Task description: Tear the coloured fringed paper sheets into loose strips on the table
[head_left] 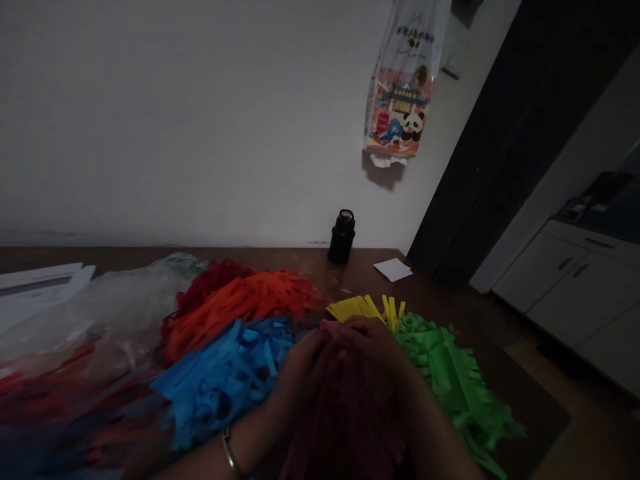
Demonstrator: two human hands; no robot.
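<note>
Dark pink fringed paper (350, 407) hangs down between my forearms, its top edge pinched by both hands. My left hand (307, 357) closes on the left side of that edge, and my right hand (367, 337) grips it close by on the right. Shadow hides much of the lower fringe. Blue fringed paper (225, 373) lies just left of my left hand. Behind my right hand is yellow fringed paper (355, 307), and a green fringed pile (445, 373) spreads beside my right forearm.
Orange fringe (250, 300) and red fringe (210, 283) lie at the back left, beside clear plastic bags (130, 293). A black bottle (342, 237) and a white card (393, 269) stand and lie near the wall. A panda-printed tissue pack (403, 100) hangs above.
</note>
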